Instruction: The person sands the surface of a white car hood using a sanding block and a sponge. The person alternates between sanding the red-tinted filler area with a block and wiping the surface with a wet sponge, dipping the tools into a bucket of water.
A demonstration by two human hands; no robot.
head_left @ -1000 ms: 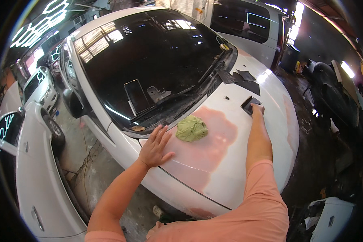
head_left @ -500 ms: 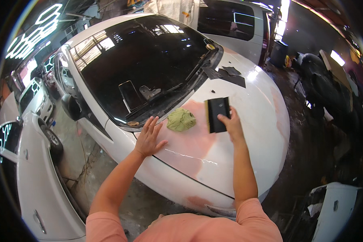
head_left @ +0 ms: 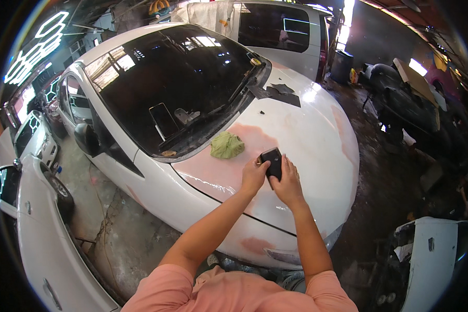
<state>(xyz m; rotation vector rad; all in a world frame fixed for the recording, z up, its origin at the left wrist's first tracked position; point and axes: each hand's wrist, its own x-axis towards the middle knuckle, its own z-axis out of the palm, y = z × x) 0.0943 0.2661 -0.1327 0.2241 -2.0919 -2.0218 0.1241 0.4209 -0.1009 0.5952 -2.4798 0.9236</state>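
Both of my hands grip a sanding block (head_left: pixel 272 162) with black sandpaper around it, raised over the white car hood (head_left: pixel 317 140). My left hand (head_left: pixel 255 173) pinches its left side with the thumb on top. My right hand (head_left: pixel 288 182) wraps the right side, thumb also on the dark face. Behind and left of the block, a crumpled green cloth (head_left: pixel 227 145) lies on a pinkish patch (head_left: pixel 205 169) of the hood. Several cut pieces of black sandpaper (head_left: pixel 285 98) rest on the hood near the windshield.
A phone (head_left: pixel 164 120) lies at the windshield's base. The side mirror (head_left: pixel 86 139) juts out at left. Another white car (head_left: pixel 52 234) stands close on the left, a silver van (head_left: pixel 275 34) behind. A loose white panel (head_left: pixel 434 260) stands at lower right.
My left hand has lifted off the hood and moved right to take the block's left side. The block, in my right hand, has come nearer to me and turned, showing a narrower black face.
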